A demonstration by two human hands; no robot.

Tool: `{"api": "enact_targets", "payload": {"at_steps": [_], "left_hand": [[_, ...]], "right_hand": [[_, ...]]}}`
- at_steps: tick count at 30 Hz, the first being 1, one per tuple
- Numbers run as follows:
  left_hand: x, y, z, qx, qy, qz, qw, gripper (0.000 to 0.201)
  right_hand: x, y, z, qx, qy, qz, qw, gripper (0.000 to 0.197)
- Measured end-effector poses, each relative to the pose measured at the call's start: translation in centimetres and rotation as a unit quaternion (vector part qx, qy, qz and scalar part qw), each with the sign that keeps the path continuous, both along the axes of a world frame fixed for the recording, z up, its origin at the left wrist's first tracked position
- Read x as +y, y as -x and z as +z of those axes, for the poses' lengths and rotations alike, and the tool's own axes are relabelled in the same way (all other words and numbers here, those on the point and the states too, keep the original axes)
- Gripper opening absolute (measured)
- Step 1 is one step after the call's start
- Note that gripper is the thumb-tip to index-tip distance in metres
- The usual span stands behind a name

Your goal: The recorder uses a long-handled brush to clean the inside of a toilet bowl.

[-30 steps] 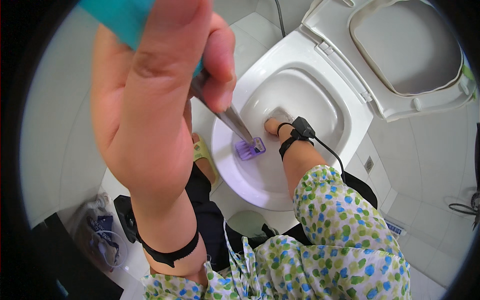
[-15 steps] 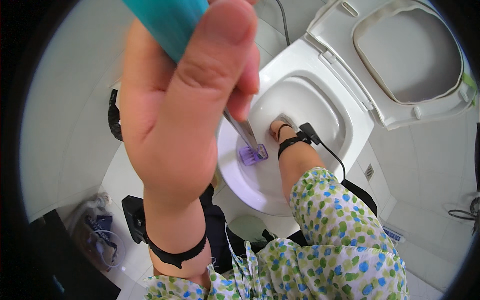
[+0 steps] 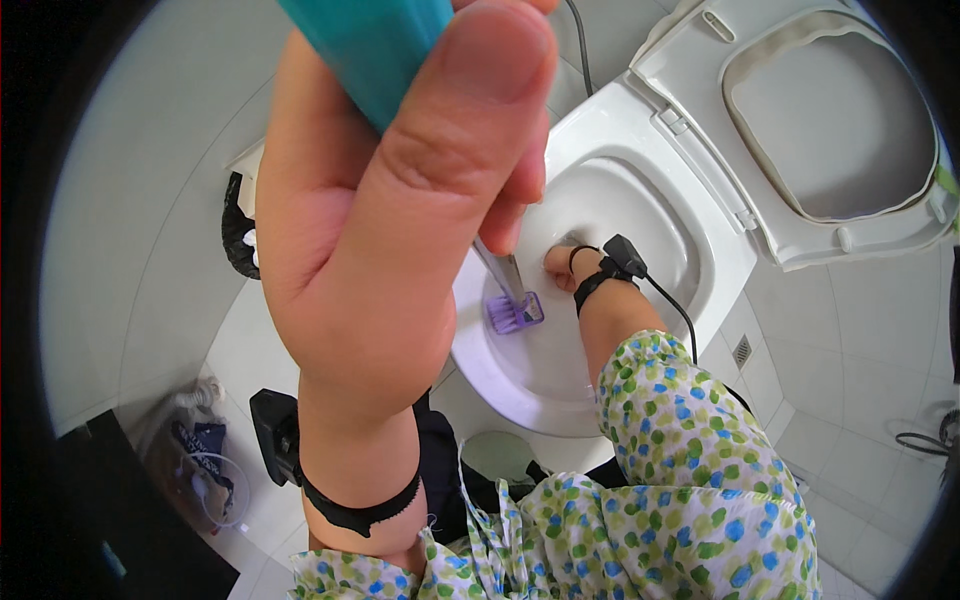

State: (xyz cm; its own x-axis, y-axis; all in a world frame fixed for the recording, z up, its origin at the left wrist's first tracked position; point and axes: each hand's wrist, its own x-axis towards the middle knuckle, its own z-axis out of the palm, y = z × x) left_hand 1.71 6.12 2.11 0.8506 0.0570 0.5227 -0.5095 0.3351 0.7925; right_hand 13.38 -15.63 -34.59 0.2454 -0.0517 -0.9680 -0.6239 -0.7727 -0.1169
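The left hand point(image 3: 400, 230) is gripping the teal plastic handle point(image 3: 365, 45) of a long toilet brush, with the thumb and fingers closing around the handle near its upper end, very close to the camera. The brush is running down through a thin grey metal shaft point(image 3: 497, 268) to a purple bristle head point(image 3: 514, 312), which is resting against the inner wall of the white ceramic toilet bowl point(image 3: 640, 150), on its near left side.

The right hand point(image 3: 562, 262) is reaching into the same bowl, just beside the brush head; whether it is open or closed cannot be told, since the wrist is hiding most of it. A black wrist strap point(image 3: 598, 282) with a cable is sitting on that forearm.

Handling judgement: the brush is probably light and stiff along the shaft, with flexible bristles. The smooth handle may turn slippery when wet, so a full wrap high on the teal section is giving the best leverage. The white seat and lid point(image 3: 820, 120) are standing raised behind the bowl.
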Motion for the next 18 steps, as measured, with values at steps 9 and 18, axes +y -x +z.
{"api": "enact_targets", "payload": {"at_steps": [9,18], "left_hand": [[1.6,-1.2,-2.1,0.002,-0.029,-0.033,0.999,0.043],[1.4,-0.9,-1.4,-0.032,-0.039,0.009,0.999,0.041]], "right_hand": [[-1.2,0.8,0.4,-0.089,-0.005,0.036,0.995,0.008],[-1.3,-0.2,-1.1,-0.104,-0.055,0.038,0.992,0.006]]}}
